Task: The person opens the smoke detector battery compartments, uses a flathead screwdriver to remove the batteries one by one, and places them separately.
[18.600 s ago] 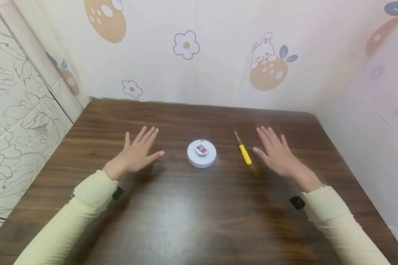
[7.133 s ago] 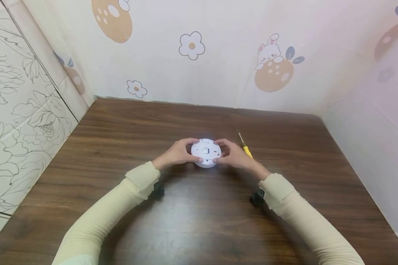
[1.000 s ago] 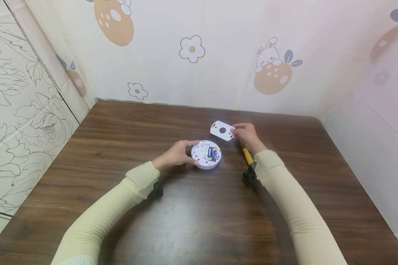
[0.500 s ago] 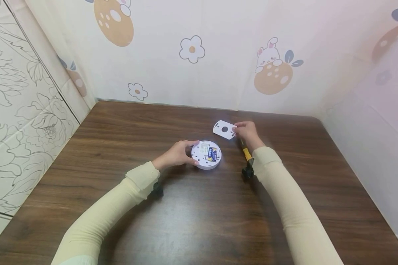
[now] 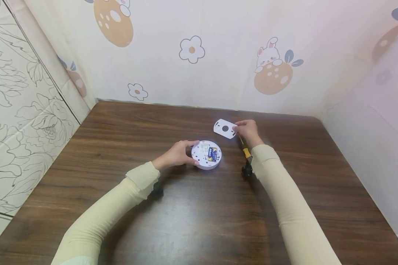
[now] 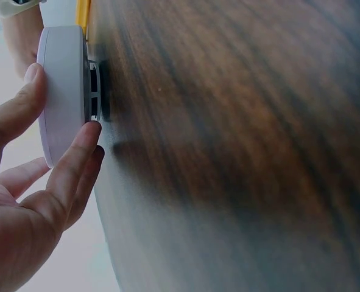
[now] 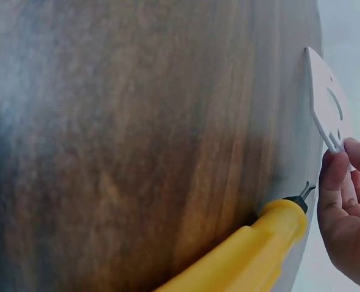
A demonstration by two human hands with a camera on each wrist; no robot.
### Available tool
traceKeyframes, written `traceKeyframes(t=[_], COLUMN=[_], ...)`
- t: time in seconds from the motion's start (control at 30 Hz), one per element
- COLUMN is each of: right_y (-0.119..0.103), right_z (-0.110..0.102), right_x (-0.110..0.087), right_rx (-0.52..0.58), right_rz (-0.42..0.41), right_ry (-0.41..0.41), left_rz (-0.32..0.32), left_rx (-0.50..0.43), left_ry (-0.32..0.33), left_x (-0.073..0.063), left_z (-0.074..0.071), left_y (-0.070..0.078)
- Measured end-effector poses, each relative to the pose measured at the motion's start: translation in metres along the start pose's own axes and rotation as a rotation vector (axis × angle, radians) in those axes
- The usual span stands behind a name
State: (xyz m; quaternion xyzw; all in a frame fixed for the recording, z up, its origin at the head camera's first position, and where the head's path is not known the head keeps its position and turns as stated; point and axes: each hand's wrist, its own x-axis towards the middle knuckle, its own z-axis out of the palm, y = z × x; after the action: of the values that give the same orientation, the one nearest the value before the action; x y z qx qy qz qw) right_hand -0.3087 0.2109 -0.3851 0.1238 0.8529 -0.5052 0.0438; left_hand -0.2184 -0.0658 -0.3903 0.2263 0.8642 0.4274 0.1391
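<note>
A round white smoke detector (image 5: pixel 202 156) lies back side up on the table, a blue-and-yellow battery showing in its back. My left hand (image 5: pixel 175 154) holds its left rim between thumb and fingers. In the left wrist view the detector (image 6: pixel 64 91) is seen edge-on, its vented face toward the wood. My right hand (image 5: pixel 247 131), farther back and to the right, pinches the white mounting plate (image 5: pixel 219 129) by its right end. The right wrist view shows that plate (image 7: pixel 323 97) tilted, thumb and fingertips at its near corner.
A yellow-handled screwdriver (image 5: pixel 247 153) lies under my right wrist, partly hidden by hand and cuff. Its handle (image 7: pixel 247 249) is large in the right wrist view. The brown wooden table (image 5: pixel 199 221) meets a patterned curtain (image 5: pixel 219 81) at the back.
Earlier the detector lay face up with both hands off it; it was then turned over and its plate came off. Over the last second the right hand carried the plate slightly back and right.
</note>
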Motion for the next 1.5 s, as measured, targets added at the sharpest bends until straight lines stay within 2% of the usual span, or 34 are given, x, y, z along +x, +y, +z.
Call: traceKeyframes(t=[0.17, 0.37, 0.53, 1.0, 1.5], right_y=[0.0006, 0.0021, 0.0019, 0.0058, 0.0048], right_z=[0.0003, 0.0011, 0.002, 0.0043, 0.0079], right_x=[0.0009, 0.0006, -0.0012, 0.0058, 0.0068], right_rx=[-0.094, -0.24, -0.281, -0.375, -0.41], right_rz=[-0.058, -0.168, -0.213, -0.243, -0.235], right_ry=[0.016, 0.036, 0.035, 0.019, 0.04], left_rz=[0.002, -0.002, -0.006, -0.014, -0.018], left_rx=[0.001, 0.006, 0.0, -0.004, -0.005], left_ry=[-0.003, -0.005, -0.011, -0.009, -0.005], left_x=[0.0006, 0.0005, 0.0005, 0.0009, 0.0001], left_z=[0.0001, 0.0001, 0.0001, 0.0003, -0.0003], left_y=[-0.0009, -0.0014, -0.0012, -0.0016, -0.0019])
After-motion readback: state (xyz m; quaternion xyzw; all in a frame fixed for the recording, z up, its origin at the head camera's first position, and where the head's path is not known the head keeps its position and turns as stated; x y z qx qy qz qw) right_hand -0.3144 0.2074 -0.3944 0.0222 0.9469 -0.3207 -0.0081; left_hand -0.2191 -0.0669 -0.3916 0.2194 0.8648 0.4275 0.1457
